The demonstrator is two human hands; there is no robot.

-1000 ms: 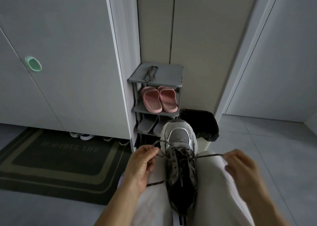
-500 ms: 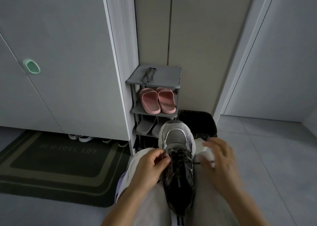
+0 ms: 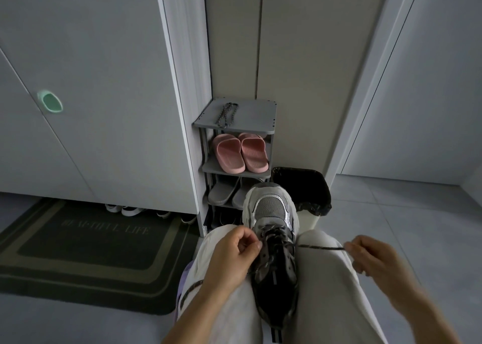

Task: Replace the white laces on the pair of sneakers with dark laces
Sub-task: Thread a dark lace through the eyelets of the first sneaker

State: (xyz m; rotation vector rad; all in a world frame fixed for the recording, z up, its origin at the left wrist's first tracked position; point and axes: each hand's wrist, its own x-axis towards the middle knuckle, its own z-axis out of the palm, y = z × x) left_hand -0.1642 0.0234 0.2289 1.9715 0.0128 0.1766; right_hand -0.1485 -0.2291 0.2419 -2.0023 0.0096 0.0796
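Note:
A grey and black sneaker (image 3: 271, 213) stands toe-up between my knees, partly threaded with a dark speckled lace (image 3: 320, 247). My left hand (image 3: 232, 255) is curled at the sneaker's left eyelets and pinches the lace there. My right hand (image 3: 373, 260) is out to the right and pinches the other lace end, which runs taut from the eyelets. A loose stretch of lace trails over my left thigh. Another dark lace (image 3: 227, 114) lies coiled on top of the shoe rack (image 3: 257, 124).
The grey rack holds pink slippers (image 3: 240, 152) and grey slippers (image 3: 224, 192) on lower shelves. A bin with a black liner (image 3: 302, 187) stands right of the sneaker. A dark doormat (image 3: 86, 252) lies left; several shoes (image 3: 130, 210) sit under the white cabinet.
My right hand has moved from beside the sneaker out to the right, drawing the lace end taut. My left hand stays at the left eyelets.

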